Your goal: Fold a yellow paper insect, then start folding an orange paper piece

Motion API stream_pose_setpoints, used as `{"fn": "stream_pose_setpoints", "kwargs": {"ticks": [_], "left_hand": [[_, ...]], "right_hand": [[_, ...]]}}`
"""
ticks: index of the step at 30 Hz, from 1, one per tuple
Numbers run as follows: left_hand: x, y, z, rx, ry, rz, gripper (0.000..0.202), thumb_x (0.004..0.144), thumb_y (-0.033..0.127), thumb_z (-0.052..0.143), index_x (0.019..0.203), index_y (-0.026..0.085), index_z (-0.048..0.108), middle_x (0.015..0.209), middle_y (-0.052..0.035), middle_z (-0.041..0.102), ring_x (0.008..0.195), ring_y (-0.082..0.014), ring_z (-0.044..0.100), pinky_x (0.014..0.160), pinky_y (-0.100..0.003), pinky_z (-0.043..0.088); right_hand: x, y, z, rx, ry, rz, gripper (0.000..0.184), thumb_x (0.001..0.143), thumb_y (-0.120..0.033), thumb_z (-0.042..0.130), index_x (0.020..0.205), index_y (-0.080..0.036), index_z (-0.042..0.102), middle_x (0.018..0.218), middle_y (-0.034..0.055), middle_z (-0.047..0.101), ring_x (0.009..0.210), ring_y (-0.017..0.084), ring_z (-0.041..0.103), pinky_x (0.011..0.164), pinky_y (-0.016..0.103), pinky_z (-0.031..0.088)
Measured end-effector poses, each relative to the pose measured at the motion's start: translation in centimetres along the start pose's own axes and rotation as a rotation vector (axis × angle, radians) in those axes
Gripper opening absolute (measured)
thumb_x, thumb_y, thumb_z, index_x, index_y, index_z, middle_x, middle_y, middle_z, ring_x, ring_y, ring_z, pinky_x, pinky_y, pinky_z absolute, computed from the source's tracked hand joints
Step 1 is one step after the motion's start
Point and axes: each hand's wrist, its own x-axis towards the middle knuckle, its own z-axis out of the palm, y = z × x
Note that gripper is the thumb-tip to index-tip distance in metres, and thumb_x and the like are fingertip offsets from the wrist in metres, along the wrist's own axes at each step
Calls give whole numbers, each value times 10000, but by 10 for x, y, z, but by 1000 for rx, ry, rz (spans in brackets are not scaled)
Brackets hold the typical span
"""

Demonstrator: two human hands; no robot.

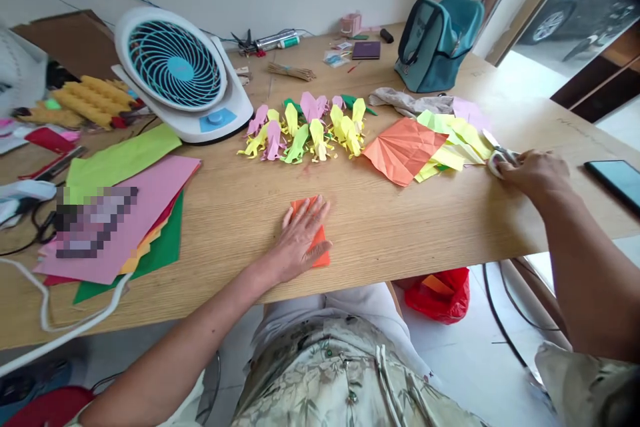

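My left hand (302, 237) lies flat with fingers stretched out on a folded orange paper (319, 247) near the table's front edge. My right hand (533, 172) reaches to the right and is closed around white-handled scissors (497, 159), beside a pile of creased yellow and green sheets (453, 143). A large creased orange sheet (403, 148) lies left of that pile. A row of several small folded paper figures (307, 130) in yellow, pink and green stands behind my left hand.
A white and teal desk fan (177, 70) stands at the back left. Stacked coloured paper sheets (135, 213) lie at the left. A teal bag (435, 40) sits at the back right, a phone (617, 181) at the right edge. A red bag (440, 293) lies under the wooden table (425, 227).
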Motion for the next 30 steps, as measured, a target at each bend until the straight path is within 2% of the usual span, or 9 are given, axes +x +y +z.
{"fn": "stream_pose_setpoints", "kwargs": {"ticks": [3,5,8,11,14,17,22,25,30], "left_hand": [[6,-7,-3,-81,143,-94,615,989,422,381,1537,176,250,1566,-136,358,1458,-242,305,1187,-457,244],[10,-13,-6,-56,216,-166,583,950,373,473,1486,180,349,1490,-138,450,1385,-259,397,1149,-446,310],[15,-19,-11,3,212,-261,563,879,426,592,1381,199,475,1359,-133,517,1271,-296,461,1082,-469,370],[21,-21,-16,25,173,-299,533,798,525,674,1218,212,580,1214,-112,522,1179,-297,474,1024,-452,406],[29,-20,-20,24,138,-359,525,731,562,726,1101,209,607,1143,-109,494,1134,-312,472,980,-458,417],[39,-18,-26,16,75,-406,500,681,568,761,1008,217,617,1126,-106,498,1131,-335,471,959,-471,412],[49,-10,-35,-20,-30,-438,367,692,489,764,895,219,621,1083,-79,589,1095,-307,537,951,-431,412],[49,-4,-37,-27,-49,-455,369,710,507,740,891,213,609,1045,-79,643,1055,-299,575,923,-424,419],[46,-4,-33,-73,-32,-453,305,673,433,767,790,206,601,947,-61,671,947,-266,612,818,-360,442]], "right_hand": [[8,1,0,12,-48,70,444,552,-339,860,417,-194,462,851,252,657,770,194,508,679,416,248],[7,2,-3,27,-33,61,413,581,-326,853,424,-189,496,823,227,660,643,147,428,654,407,250],[-4,5,-10,17,-47,51,357,686,-270,800,461,-201,532,746,176,658,523,108,255,617,396,264],[-26,12,-20,80,23,74,284,758,-244,729,528,-210,567,686,141,650,477,107,239,577,393,270],[-56,16,-32,400,35,135,173,811,-332,665,708,-194,679,716,123,667,459,122,381,527,370,249],[-89,10,-40,863,55,189,203,731,-394,740,736,-196,697,716,81,625,547,136,502,540,352,304],[-146,-14,-45,1252,-161,-11,381,617,-518,835,777,-197,706,767,78,554,664,191,541,635,412,425],[-178,-27,-46,1239,-324,-129,462,620,-600,798,839,-207,690,787,86,544,690,216,529,633,420,444],[-221,-42,-46,1220,-480,-154,420,736,-601,704,901,-216,674,771,85,562,673,223,539,595,392,454]]}}
